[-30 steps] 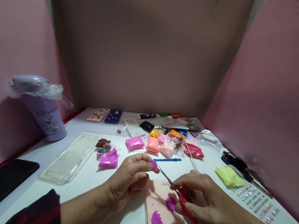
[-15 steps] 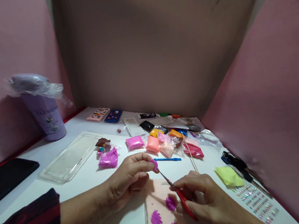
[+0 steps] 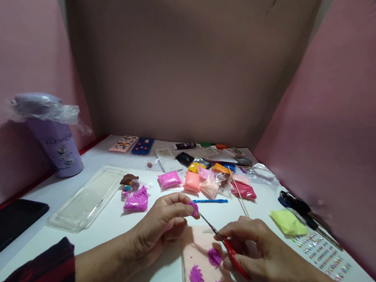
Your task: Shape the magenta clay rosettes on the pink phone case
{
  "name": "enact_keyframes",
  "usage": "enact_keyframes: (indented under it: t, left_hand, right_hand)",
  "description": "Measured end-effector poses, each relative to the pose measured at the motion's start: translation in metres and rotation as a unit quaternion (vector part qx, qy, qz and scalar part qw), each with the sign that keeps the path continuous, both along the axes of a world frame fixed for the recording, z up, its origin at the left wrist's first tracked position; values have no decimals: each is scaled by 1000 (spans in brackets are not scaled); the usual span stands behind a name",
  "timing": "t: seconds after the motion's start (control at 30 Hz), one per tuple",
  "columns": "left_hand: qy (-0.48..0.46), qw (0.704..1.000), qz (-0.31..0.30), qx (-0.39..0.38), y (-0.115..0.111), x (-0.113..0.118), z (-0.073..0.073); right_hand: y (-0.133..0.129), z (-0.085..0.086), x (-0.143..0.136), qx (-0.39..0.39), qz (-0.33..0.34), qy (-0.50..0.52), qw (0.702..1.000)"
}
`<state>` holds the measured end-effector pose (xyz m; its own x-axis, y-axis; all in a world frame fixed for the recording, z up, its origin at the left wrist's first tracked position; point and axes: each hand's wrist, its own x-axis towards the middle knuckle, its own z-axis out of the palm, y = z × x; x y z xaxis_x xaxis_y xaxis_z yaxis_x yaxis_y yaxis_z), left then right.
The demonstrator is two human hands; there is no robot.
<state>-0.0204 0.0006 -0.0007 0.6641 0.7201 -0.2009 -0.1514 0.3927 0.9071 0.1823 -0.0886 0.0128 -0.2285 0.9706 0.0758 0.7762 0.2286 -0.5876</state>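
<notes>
A small round piece of magenta clay (image 3: 193, 208) is pinched between the thumb and fingers of my left hand (image 3: 166, 218). My right hand (image 3: 254, 248) grips a pair of scissors (image 3: 233, 257) by the red handles, and the narrow metal blades reach the right edge of the clay piece. Below both hands lies a pale peach panel (image 3: 200, 244) bearing several jagged magenta clay flowers (image 3: 196, 276). The panel's lower part runs out of view. A blue tool (image 3: 210, 201) lies on the table just behind my left fingertips.
Clay packets, including a purple one (image 3: 136, 199) and a red one (image 3: 244, 190), lie behind my hands. A clear tray (image 3: 87, 199), black phone (image 3: 11, 226) and lilac tumbler (image 3: 61, 147) are at left. Yellow paper (image 3: 288, 223), keys (image 3: 298, 207) and gem stickers (image 3: 322, 252) lie right.
Almost nothing differs. The scissors have shifted very slightly downward with my right hand, and my left hand still holds the clay piece in the same place.
</notes>
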Motion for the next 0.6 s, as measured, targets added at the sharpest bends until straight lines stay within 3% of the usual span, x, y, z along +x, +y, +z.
enact_keyframes:
  t: [0.33, 0.6]
  left_hand:
    - [5, 1000, -1, 3, -1, 1, 0]
    - [6, 1000, 3, 6, -2, 2, 1]
  right_hand:
    - [2, 9, -4, -23, -10, 7, 1000]
    - [0, 4, -2, -15, -11, 19, 1000]
